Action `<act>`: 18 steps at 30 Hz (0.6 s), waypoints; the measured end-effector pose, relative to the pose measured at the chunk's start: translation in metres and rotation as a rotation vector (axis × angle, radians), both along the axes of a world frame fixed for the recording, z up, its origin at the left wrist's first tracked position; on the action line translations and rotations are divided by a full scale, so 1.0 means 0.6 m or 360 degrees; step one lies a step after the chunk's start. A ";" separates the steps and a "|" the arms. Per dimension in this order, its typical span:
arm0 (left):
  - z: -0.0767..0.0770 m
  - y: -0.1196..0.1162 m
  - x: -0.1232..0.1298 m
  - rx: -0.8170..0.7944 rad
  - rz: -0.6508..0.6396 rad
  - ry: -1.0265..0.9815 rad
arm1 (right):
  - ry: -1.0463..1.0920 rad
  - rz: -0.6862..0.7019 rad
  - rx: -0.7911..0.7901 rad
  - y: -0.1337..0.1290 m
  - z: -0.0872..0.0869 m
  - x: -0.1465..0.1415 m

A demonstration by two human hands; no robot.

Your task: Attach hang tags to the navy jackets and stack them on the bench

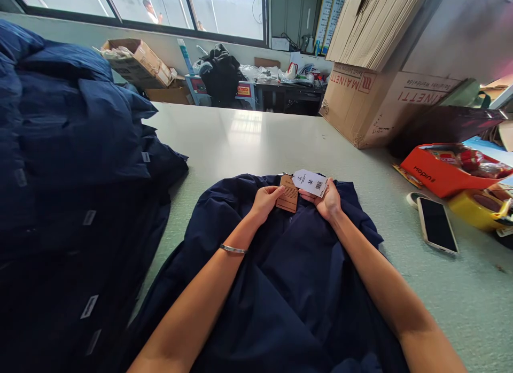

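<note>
A navy blue jacket (280, 287) lies spread on the table in front of me, its collar end away from me. At that end my left hand (264, 203) pinches a brown hang tag (287, 195) printed with small text. My right hand (326, 202) grips the end of a white hang tag (310, 181), which bears a letter M and a barcode. Both tags are held just above the jacket, side by side and touching or nearly so. A metal bracelet (233, 249) circles my left wrist.
A tall pile of navy garments (80, 148) rises at the left. On the right of the table (248, 132) are a phone (436, 226), a yellow tape roll (479, 208), an orange box (436, 172) and cardboard cartons (360, 106). Behind stands a cluttered bench (288, 90).
</note>
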State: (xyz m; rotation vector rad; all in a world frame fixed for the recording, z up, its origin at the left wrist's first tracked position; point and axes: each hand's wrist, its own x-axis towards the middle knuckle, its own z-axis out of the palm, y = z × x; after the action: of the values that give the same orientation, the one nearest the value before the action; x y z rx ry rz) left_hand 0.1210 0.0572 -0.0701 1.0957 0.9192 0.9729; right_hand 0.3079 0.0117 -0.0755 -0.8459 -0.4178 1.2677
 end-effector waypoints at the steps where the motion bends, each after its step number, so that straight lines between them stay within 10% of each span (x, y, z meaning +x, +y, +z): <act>1: 0.000 0.000 0.000 -0.0007 -0.0008 -0.0008 | -0.0030 0.0041 0.0030 -0.002 0.001 0.000; 9: 0.006 -0.005 -0.003 0.0023 -0.0030 -0.0011 | -0.0552 0.0497 0.0325 -0.026 0.015 -0.008; 18: 0.008 -0.011 0.001 0.0210 -0.0139 0.0039 | -0.0894 0.0142 0.0134 0.000 -0.017 -0.026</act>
State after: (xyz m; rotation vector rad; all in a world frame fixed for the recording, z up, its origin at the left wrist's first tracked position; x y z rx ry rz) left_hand 0.1219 0.0505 -0.0656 1.2512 0.8290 0.9603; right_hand 0.2920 0.0119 -0.0855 -1.1185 -0.9578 1.0706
